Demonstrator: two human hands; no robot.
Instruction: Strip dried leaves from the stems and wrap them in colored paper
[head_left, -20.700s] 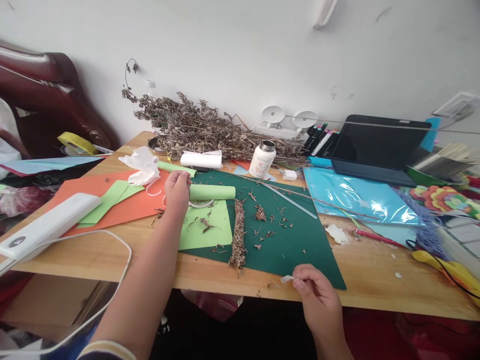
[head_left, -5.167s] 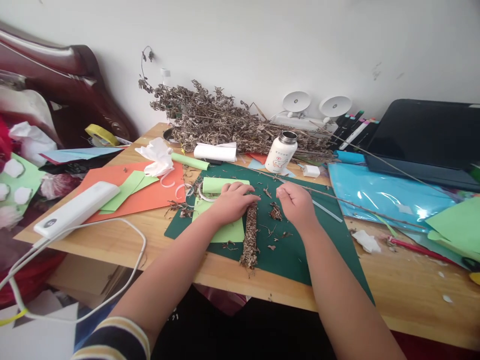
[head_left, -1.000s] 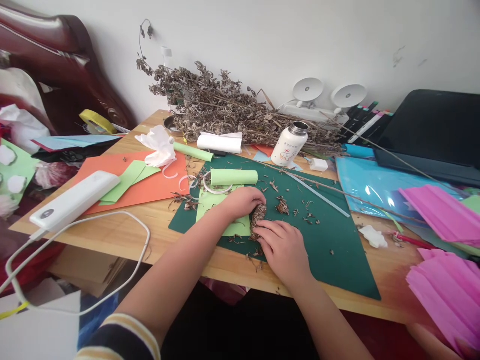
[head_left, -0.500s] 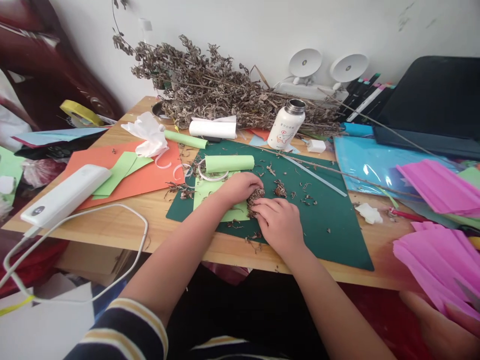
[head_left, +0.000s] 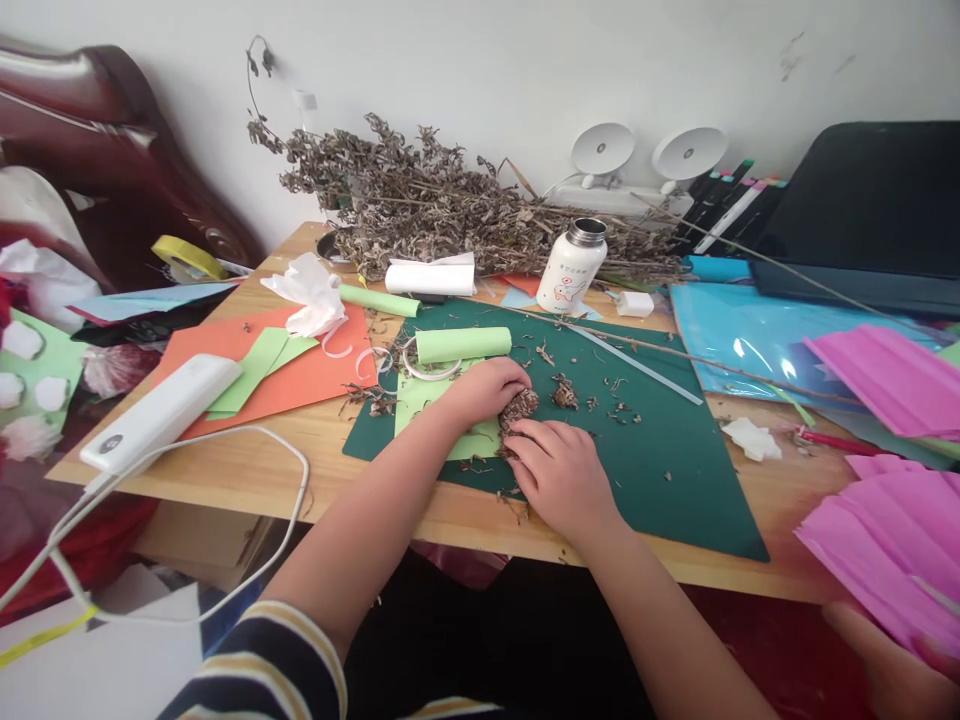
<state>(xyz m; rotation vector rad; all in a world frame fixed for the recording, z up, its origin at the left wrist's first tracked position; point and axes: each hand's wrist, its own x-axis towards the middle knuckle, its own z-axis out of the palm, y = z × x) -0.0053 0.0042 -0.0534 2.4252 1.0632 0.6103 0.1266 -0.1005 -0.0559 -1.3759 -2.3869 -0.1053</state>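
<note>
A brown, crumbly clump of dried plant matter lies between my two hands at the right edge of a light green paper sheet. My left hand curls over it from the left, fingers closed on its upper part. From the right, the bent fingers of my right hand press on its lower side. Part of the clump is hidden by the fingers. A rolled green paper and a roll of clear tape lie just beyond my left hand. A smaller dried clump sits beyond my right hand.
Underneath is a green cutting mat strewn with dry crumbs. Dried branches lie along the wall, one long stem crossing rightward. An uncapped white bottle stands behind. A power bank lies left; another person's hand holds pink paper.
The view has shifted, so everything sits slightly lower in the picture. My fingers have moved a little on the clump, and more of its top shows. The pink paper at right has shifted slightly.
</note>
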